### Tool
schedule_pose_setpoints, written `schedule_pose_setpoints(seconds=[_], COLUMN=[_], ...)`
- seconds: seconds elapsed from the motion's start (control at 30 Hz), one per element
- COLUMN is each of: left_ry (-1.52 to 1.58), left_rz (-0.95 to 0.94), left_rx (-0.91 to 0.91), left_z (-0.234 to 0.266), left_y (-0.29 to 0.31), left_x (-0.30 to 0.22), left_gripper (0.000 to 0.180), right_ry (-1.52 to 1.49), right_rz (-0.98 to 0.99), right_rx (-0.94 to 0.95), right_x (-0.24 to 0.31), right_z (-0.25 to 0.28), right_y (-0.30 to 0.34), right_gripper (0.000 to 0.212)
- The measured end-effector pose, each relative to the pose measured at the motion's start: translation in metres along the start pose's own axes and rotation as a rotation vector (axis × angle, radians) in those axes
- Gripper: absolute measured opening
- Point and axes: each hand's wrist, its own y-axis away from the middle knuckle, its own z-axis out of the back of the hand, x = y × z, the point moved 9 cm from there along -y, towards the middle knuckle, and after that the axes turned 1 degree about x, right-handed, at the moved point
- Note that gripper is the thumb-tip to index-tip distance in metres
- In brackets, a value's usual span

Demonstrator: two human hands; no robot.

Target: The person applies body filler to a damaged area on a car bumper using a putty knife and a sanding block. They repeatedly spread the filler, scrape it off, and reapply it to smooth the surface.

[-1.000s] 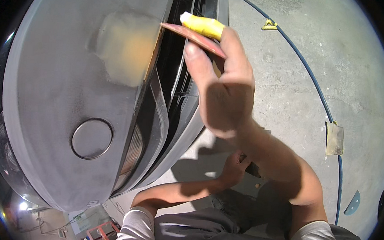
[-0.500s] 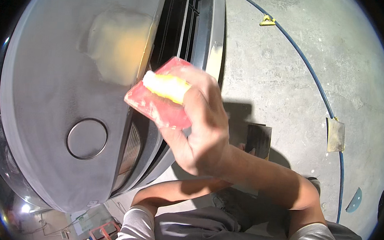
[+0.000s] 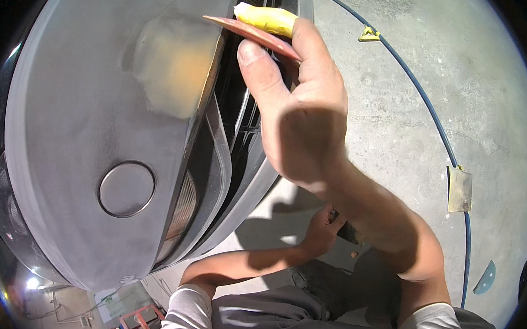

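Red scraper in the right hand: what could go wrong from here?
The red scraper, gripped in the right hand, might nick the yellowish patch if its thin edge strikes there. The right forearm partly covers the dark plate in the left hand, so a bump might go unnoticed.

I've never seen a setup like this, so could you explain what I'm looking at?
There is no robot here, just a person at work. The view comes from a camera on that person's head, looking down; its wide lens bends straight edges. The right hand holds a thin red sheet near a grey car body with a pale yellowish patch. The left hand holds a dark flat piece, partly hidden. On the concrete floor lie a blue hose and a half-round piece.
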Motion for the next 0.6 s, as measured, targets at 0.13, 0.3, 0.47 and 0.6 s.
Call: schedule_pose_setpoints(seconds=[0.13, 0.3, 0.47, 0.6], left_ry=[-0.076, 0.577, 0.209, 0.07], left_rz=[-0.157, 0.372, 0.031, -0.09], left_rx=[-0.052, 0.058, 0.041, 0.01], left_z=[0.001, -0.025, -0.013, -0.005], left_y=[0.0, -0.005, -0.008, -0.004], left_x=[0.002, 0.05, 0.013, -0.006], left_gripper=[0.034, 0.034, 0.034, 0.033], right_ry=[0.064, 0.013, 0.043, -0.092], right_rz=[0.134, 0.22, 0.241, 0.271], right_rx=[-0.024, -0.071, -0.007, -0.076], right_x=[0.015, 0.037, 0.04, 0.027], right_z=[-0.004, -0.01, -0.011, 0.002], right_y=[0.017, 0.06, 0.07, 0.036], right_gripper=[0.031, 0.042, 0.046, 0.036])
